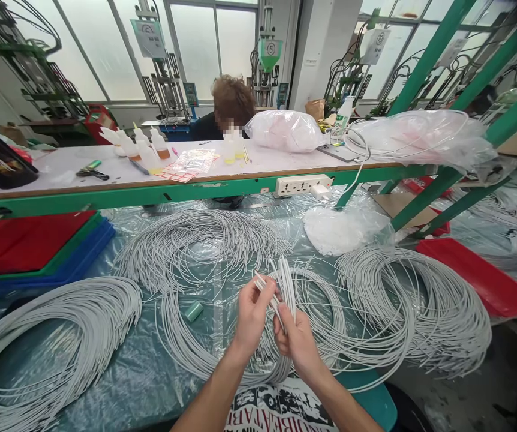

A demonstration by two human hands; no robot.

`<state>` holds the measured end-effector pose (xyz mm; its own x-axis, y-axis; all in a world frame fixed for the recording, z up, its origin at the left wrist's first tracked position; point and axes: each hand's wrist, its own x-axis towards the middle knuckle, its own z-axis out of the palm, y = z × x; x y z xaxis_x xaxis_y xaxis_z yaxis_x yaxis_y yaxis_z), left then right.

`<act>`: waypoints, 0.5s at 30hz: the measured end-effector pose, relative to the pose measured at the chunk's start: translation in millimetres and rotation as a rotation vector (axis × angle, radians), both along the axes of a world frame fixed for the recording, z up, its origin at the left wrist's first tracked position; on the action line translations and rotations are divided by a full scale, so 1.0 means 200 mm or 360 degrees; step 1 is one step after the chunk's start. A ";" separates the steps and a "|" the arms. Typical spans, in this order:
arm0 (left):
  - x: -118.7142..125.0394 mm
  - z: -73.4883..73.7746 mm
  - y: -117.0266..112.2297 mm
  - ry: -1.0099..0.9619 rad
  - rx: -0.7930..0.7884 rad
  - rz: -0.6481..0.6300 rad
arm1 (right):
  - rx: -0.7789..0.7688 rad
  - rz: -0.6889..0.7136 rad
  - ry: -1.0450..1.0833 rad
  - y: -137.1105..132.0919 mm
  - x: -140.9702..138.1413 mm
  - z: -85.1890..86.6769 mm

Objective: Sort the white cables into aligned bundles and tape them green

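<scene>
My left hand (250, 312) pinches the ends of a few thin white cables (285, 282) that stick up between both hands. My right hand (298, 341) is wrapped round the same small bundle just below, fingers closed on it. The bundle runs down into a loose coil of white cable (222, 354) on the plastic-covered table in front of me. A small pale green roll of tape (193, 311) lies on the plastic to the left of my left hand.
More cable coils lie at left (47, 342), centre back (200, 246) and right (420, 306). Red, green and blue trays (33, 252) are stacked at left; a red tray (478, 276) at right. A green-framed shelf (159, 192) carries bottles, scissors, bags and a power strip (302, 184). A person (229, 108) sits behind it.
</scene>
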<state>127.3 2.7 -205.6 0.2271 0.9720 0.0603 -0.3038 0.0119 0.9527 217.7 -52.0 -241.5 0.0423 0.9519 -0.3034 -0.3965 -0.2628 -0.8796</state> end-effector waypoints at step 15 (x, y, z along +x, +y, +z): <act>0.03 0.01 -0.01 0.0124 -0.0099 0.0090 | 0.0051 0.0293 0.0176 -0.02 0.06 -0.08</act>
